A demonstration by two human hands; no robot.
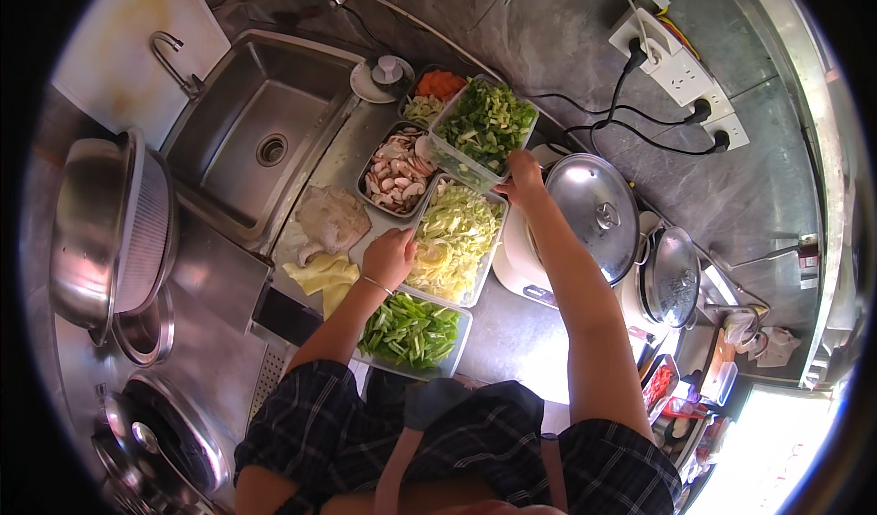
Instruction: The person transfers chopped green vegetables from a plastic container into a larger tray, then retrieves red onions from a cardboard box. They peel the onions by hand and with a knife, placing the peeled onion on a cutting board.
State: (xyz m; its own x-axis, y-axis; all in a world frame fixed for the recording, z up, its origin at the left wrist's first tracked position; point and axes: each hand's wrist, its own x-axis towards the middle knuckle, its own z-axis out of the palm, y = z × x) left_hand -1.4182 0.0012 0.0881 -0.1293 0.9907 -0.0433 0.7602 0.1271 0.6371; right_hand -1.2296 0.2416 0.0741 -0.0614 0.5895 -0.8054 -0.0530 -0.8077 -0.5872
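Note:
My right hand [524, 178] grips the near right corner of a clear plastic container of chopped leafy greens [485, 119]. This container looks tilted and overlaps the far end of a container of shredded cabbage [455, 241]. At the cabbage container's left rim, the fingers of my left hand [389, 258] are curled over the edge. Closer to my body is a container of sliced green vegetable pieces [410, 330]. Left of the cabbage stands a metal tray of sliced mushrooms [399, 169]. Behind it, orange shreds [440, 85] and pale green slices [423, 109] share a container.
A crumpled translucent bag [334, 218] and a yellow cloth [323, 275] lie left of my left hand. Beyond them is a steel sink [257, 70]. Lidded electric cookers [593, 207] [673, 277] stand at right, below cords [610, 111] plugged into sockets. Steel basins [89, 227] lean at left.

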